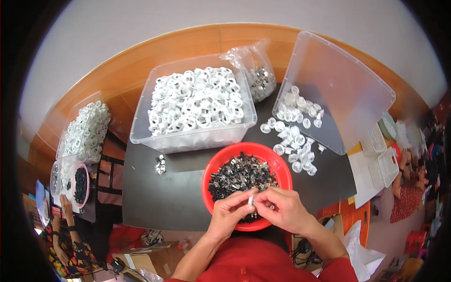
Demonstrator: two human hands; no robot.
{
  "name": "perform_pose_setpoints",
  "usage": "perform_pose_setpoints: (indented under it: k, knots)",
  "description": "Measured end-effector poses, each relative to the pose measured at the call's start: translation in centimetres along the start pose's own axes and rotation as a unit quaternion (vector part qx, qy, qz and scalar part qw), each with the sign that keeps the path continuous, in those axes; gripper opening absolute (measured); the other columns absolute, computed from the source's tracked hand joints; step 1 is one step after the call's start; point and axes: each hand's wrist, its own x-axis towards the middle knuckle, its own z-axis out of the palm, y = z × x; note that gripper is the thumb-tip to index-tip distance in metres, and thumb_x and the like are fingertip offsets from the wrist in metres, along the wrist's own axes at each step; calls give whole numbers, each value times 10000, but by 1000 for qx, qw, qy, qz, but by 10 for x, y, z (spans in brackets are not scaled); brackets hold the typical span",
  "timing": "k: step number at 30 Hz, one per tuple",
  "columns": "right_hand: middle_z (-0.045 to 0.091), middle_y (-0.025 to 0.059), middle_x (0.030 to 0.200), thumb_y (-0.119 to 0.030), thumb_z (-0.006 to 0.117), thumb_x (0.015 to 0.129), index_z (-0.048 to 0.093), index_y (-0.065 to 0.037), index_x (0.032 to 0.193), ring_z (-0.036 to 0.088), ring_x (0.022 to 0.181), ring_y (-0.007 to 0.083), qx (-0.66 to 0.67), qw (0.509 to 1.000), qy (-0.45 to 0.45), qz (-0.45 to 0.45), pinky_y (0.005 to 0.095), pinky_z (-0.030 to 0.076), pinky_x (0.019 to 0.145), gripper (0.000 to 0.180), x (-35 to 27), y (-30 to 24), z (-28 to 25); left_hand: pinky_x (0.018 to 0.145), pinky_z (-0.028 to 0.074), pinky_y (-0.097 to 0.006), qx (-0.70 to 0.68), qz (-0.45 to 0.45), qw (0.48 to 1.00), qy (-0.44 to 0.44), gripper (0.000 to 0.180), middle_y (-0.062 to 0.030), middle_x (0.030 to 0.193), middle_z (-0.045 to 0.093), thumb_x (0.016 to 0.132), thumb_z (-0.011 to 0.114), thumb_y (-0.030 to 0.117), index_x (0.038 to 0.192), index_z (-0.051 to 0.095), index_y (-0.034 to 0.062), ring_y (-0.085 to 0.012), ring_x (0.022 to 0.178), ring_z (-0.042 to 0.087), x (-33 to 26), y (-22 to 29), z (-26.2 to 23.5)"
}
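Over the near side of a red basin (207, 175), my two hands meet. My left hand (231, 209) is closed, pinching a small white plastic part (251, 200) between thumb and fingertips. Close against it, my right hand (281, 207) is closed too, its fingertips at the same part; a tiny dark and silver bit shows by its fingers, too small to name. Small black and metal pieces (239, 175) heap up in the basin beneath both hands.
On the dark table (164, 197) stands a clear bin (197, 140) heaped with white ring-shaped parts. Behind it is a plastic bag (259, 77) of metal pieces. Clear round caps (293, 141) lie right, by a tilted clear lid (338, 89). Another person's hands (66, 207) work at far left.
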Motion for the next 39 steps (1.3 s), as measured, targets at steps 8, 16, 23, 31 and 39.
perform_pose_setpoints:
  k: [8,16,23,31,39]
  knots:
    - [654,95,766,-41,706,836,675,5,922,648,651,162,-10,1000,23,3,277,511,585,103,-5,1,-15,962,478,-284,22,-36,998,-40,383,-75,1214,621,901,644,8,1281,595,1,-139,1106,587,7,11,7]
    - [660,47,767,-30,695,858,708,17,937,577,632,68,51,976,153,148,223,460,582,93,-28,17,-38,913,524,-325,-85,5,996,41,493,-100,1165,637,929,655,167,1350,458,1,-188,1024,644,87,119,-5]
    - [653,45,750,-40,688,868,706,21,931,572,621,67,58,975,158,145,221,451,569,90,-38,21,-34,832,529,-298,-49,-24,995,-78,493,-163,1178,651,1020,445,390,1269,537,-24,-196,968,654,89,125,-4]
    - [619,48,661,-138,683,877,690,12,897,528,588,61,-84,957,229,154,248,412,538,151,-7,68,-78,750,498,-246,320,128,937,61,111,-82,905,674,901,589,-11,955,684,-30,-122,818,626,10,31,3]
    - [711,147,824,-159,684,837,709,-8,887,695,720,261,-222,934,218,173,353,529,667,162,36,126,-122,666,473,-223,314,143,931,118,96,-59,861,659,915,601,7,953,684,-21,-97,742,594,4,-5,-5]
